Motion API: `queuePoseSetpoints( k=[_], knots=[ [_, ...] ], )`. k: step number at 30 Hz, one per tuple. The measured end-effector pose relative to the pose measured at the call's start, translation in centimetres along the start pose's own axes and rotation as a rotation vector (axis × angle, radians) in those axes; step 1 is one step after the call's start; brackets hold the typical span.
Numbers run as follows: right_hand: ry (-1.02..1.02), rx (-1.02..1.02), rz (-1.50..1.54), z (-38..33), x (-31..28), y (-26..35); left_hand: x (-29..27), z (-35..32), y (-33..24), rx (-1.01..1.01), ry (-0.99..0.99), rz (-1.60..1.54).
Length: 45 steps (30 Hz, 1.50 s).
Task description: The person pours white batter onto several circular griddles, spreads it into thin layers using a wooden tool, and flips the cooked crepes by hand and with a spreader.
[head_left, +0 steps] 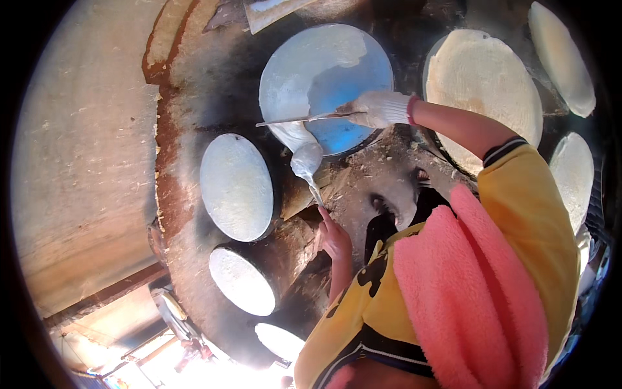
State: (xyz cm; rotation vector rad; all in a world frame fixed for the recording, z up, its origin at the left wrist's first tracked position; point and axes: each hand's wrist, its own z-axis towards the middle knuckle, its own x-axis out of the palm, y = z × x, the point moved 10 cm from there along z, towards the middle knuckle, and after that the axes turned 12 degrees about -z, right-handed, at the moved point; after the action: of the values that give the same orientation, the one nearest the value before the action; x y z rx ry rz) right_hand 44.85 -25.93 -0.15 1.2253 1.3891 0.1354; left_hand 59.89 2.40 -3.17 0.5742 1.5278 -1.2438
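In front of me is a large round griddle (340, 137), its lower right surface bare and bluish. White batter (291, 61) covers its left and far parts. My right hand (382, 109), in a white knit glove with a pink cuff, is closed on a long thin spreader (291, 120) reaching left across the griddle's near part. My bare left hand (335, 240) grips the handle of a metal ladle (307, 157), whose bowl is coated with batter just off the griddle's near left edge. A strip of batter lies between the ladle and the spreader.
Left of me are round pans with pale sheets, one larger (237, 188) and one nearer (242, 281). A big round pale sheet (486, 91) lies on the right, with other discs beyond it (562, 58). A pink towel (466, 285) hangs over my front. A plastered wall (84, 149) stands left.
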Motion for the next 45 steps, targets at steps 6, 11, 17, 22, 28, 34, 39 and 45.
queuePoseSetpoints(
  k=[6,11,17,22,28,34,39,45],
  knots=[
    [-0.279,0.120,-0.096,-9.8,2.4,0.0,-6.6,3.5,0.5,0.188,0.078,-0.854],
    [0.035,0.469,0.458,-4.3,15.1,13.7,-18.6,10.3,-2.2,0.133,-0.036,-1.509],
    [-0.874,0.395,1.483,-0.6,24.4,10.3,-18.8,7.1,6.8,-0.005,0.021,-1.420],
    [-0.838,0.267,2.067,4.2,25.7,10.3,-15.8,1.3,10.6,-0.270,0.030,-1.611],
    [-0.832,0.542,1.315,-3.8,25.5,5.0,-16.4,-5.0,12.2,-0.380,-0.086,-1.573],
    [-0.786,0.608,1.281,-11.5,20.4,8.2,-16.7,-7.5,10.0,-0.460,-0.082,-1.599],
    [-0.714,0.265,0.551,-4.7,23.5,4.8,-13.9,-3.3,4.7,-0.357,0.141,-1.700],
    [-0.645,0.668,0.578,-16.1,18.7,-0.8,-11.5,-0.9,3.7,-0.376,0.200,-1.678]
  ],
)
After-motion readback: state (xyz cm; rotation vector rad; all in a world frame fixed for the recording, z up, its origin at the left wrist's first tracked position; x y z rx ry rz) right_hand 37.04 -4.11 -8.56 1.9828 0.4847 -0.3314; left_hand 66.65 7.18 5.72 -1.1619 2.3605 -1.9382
